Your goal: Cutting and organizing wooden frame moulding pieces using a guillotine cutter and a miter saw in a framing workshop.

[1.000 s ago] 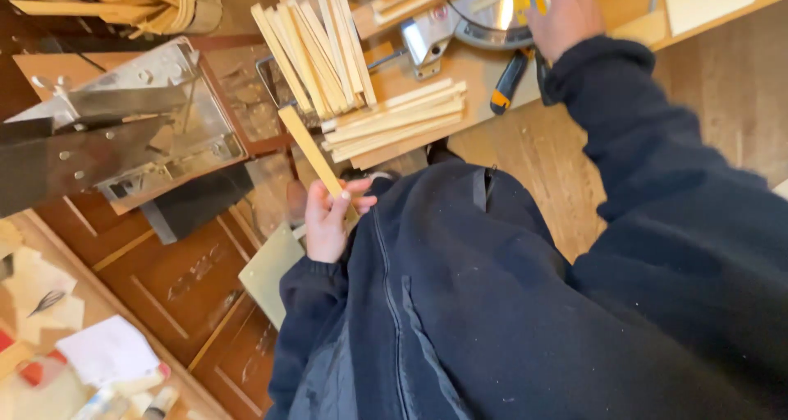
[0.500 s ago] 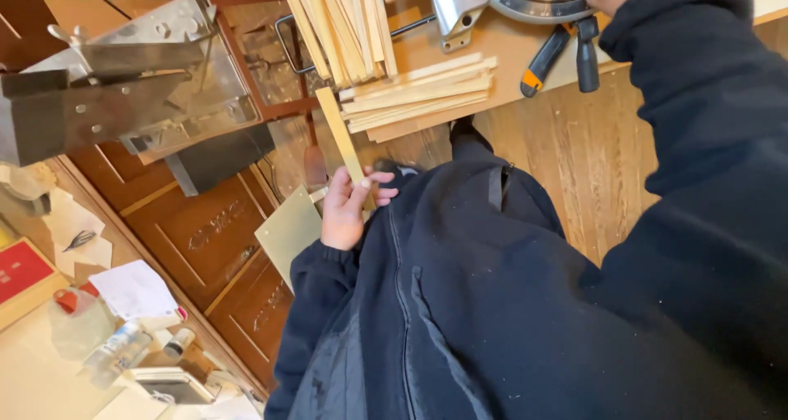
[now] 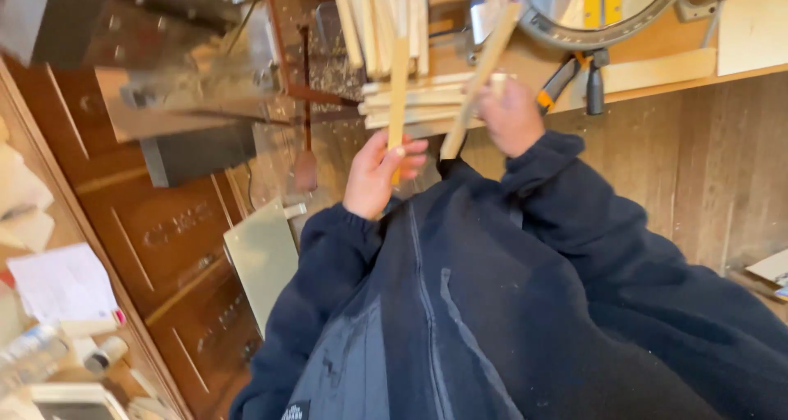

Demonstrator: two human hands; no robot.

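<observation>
- Clamped in the left hand [image 3: 376,178] is a thin wooden strip [image 3: 398,91], fingers curled around its lower end, the strip standing nearly upright and crossing in front of the stack of cut strips [image 3: 410,101].
- Right hand [image 3: 510,118] is wrapped around a second wooden strip [image 3: 483,75], this one slanted, its top end leaning toward the miter saw [image 3: 607,5] and its lower end poking out below the fist.
- Both strips sit just in front of the stack, side by side but apart; the left one is closer to the bundle of long strips [image 3: 373,13] that runs up past the stack.
- Dark blue sleeves and a zipped jacket [image 3: 492,305] fill the space below the stack.
- Right of the stack, the saw's round base rests on the workbench [image 3: 681,79], with a black and orange clamp [image 3: 566,79] hanging at the bench edge.
- Left of the stack, a metal machine dusted with shavings [image 3: 189,100] sits above brown panelled cabinet doors [image 3: 156,239].
- Far left and lower than the stack, papers [image 3: 61,284] and small bottles [image 3: 49,350] lie on a counter.
</observation>
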